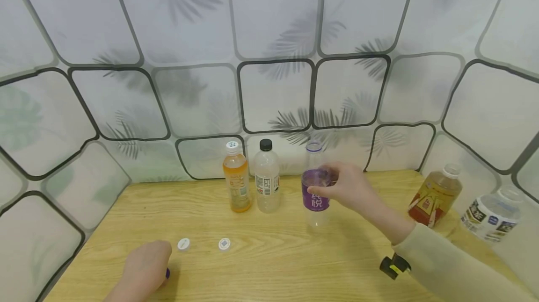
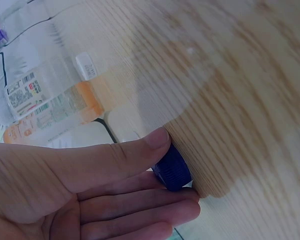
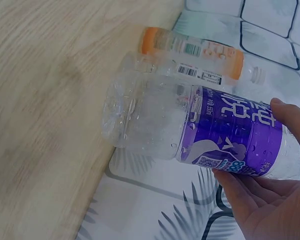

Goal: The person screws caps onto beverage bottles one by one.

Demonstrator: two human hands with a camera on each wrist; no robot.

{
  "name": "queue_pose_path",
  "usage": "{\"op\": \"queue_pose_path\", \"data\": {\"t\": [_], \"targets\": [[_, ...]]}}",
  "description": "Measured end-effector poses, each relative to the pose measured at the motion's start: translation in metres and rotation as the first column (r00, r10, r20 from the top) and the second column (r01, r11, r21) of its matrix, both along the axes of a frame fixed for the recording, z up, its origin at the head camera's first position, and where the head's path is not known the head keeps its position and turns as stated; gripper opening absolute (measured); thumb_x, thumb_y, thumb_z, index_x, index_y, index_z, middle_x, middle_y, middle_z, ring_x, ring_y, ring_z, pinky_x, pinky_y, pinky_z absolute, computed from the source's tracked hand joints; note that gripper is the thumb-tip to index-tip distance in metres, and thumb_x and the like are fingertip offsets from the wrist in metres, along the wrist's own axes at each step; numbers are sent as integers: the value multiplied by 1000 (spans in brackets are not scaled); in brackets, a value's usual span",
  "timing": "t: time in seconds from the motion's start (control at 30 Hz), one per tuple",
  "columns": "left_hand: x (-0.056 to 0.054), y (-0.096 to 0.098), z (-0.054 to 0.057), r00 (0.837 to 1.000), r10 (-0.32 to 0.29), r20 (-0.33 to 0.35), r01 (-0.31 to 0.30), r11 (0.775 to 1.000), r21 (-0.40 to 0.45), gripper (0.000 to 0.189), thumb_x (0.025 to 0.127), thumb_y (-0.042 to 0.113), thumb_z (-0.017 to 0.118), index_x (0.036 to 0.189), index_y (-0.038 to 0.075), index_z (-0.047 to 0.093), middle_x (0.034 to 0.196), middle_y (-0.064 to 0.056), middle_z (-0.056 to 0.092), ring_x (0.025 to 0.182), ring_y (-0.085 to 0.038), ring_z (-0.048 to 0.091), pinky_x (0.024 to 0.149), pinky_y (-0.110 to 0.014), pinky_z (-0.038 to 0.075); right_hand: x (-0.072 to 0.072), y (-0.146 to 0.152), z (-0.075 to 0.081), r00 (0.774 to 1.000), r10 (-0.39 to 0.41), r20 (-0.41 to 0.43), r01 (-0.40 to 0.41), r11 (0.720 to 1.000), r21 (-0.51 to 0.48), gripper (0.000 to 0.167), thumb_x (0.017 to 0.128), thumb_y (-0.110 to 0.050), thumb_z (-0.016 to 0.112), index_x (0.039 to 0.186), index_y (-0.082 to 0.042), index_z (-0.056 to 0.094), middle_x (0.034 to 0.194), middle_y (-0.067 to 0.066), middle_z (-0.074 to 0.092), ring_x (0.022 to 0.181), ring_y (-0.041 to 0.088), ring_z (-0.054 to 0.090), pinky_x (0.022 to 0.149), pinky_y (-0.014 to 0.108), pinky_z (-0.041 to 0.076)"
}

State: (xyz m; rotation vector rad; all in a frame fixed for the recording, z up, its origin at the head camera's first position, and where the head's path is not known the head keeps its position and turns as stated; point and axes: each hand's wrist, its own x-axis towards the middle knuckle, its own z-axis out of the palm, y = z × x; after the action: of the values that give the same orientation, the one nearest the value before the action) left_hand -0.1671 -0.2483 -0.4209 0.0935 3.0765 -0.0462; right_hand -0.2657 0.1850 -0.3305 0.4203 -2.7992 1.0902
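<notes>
My right hand (image 1: pixel 347 187) grips an uncapped clear bottle (image 3: pixel 155 115) by its purple label (image 3: pixel 235 132), thumb on one side and fingers on the other. The bottle stands upright toward the back of the table. At the front left, my left hand (image 1: pixel 145 264) pinches a dark blue bottle cap (image 2: pixel 172 169) between thumb and fingers, close over the wood. Two white caps (image 1: pixel 183 244) (image 1: pixel 224 244) lie on the table just right of the left hand. Left of the purple-labelled bottle stand a black-capped clear bottle (image 1: pixel 267 185) and an orange-labelled bottle (image 1: pixel 237 183) with a white cap.
At the right stand two uncapped bottles, one with a red and yellow label (image 1: pixel 433 197) and one clear with a white label (image 1: pixel 490 218). A patterned cloth wall (image 1: pixel 275 96) rises behind the wooden table (image 1: pixel 269 264). A small black device (image 1: pixel 395 265) hangs at the right sleeve.
</notes>
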Motion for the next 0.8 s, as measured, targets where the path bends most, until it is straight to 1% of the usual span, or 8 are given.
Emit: {"op": "queue_pose_path", "data": {"t": [0.1, 0.2, 0.4, 0.5, 0.67, 0.8], "targets": [[0, 0, -1, 1000, -1, -1, 1, 1000, 3, 43, 63, -1, 96, 77, 9, 56, 72, -3, 60, 66, -19, 55, 58, -39, 53, 3, -3, -3, 1000, 16, -11, -16, 1000, -11, 49, 84, -33, 92, 116, -1, 74, 100, 11, 80, 87, 20, 75, 80, 39, 63], [0, 0, -1, 1000, 0, 1, 0, 1000, -1, 43, 64, -1, 96, 77, 9, 56, 71, -3, 59, 66, -18, 55, 58, -38, 52, 5, -6, -7, 999, 33, -8, -33, 999, -22, 48, 83, -32, 92, 116, -1, 75, 100, 10, 81, 88, 20, 75, 80, 38, 62], [0, 0, -2, 1000, 2, -1, -2, 1000, -10, 43, 63, -1, 96, 77, 9, 57, 72, -3, 60, 66, -19, 55, 59, -39, 53, 9, -13, -16, 999, 33, 18, -33, 999, -26, 57, 83, -36, 92, 124, -1, 73, 104, 10, 81, 92, 21, 76, 84, 41, 63], [-1, 0, -3, 1000, -6, -15, 6, 1000, -12, 44, 62, -1, 97, 77, 9, 57, 72, -3, 61, 66, -19, 56, 59, -40, 54, 11, -17, -19, 999, 40, 28, -39, 998, -44, 62, 81, -33, 93, 127, 2, 71, 105, 12, 80, 93, 22, 76, 84, 40, 63], [-1, 0, -3, 1000, -3, -10, 3, 1000, -17, 42, 63, -2, 95, 78, 9, 57, 72, -3, 61, 66, -19, 56, 59, -40, 54, 15, -22, -25, 993, 105, 45, -99, 988, -120, 59, 79, -26, 95, 125, 3, 71, 105, 13, 80, 90, 20, 76, 80, 34, 64], [-2, 1, -3, 1000, 5, 5, -4, 1000, -15, 39, 64, -5, 90, 78, 9, 57, 72, -3, 60, 66, -19, 55, 59, -39, 54, 19, -24, -28, 990, 134, 40, -127, 983, -135, 57, 79, -25, 95, 123, 3, 72, 103, 13, 81, 88, 18, 76, 79, 32, 64]]}}
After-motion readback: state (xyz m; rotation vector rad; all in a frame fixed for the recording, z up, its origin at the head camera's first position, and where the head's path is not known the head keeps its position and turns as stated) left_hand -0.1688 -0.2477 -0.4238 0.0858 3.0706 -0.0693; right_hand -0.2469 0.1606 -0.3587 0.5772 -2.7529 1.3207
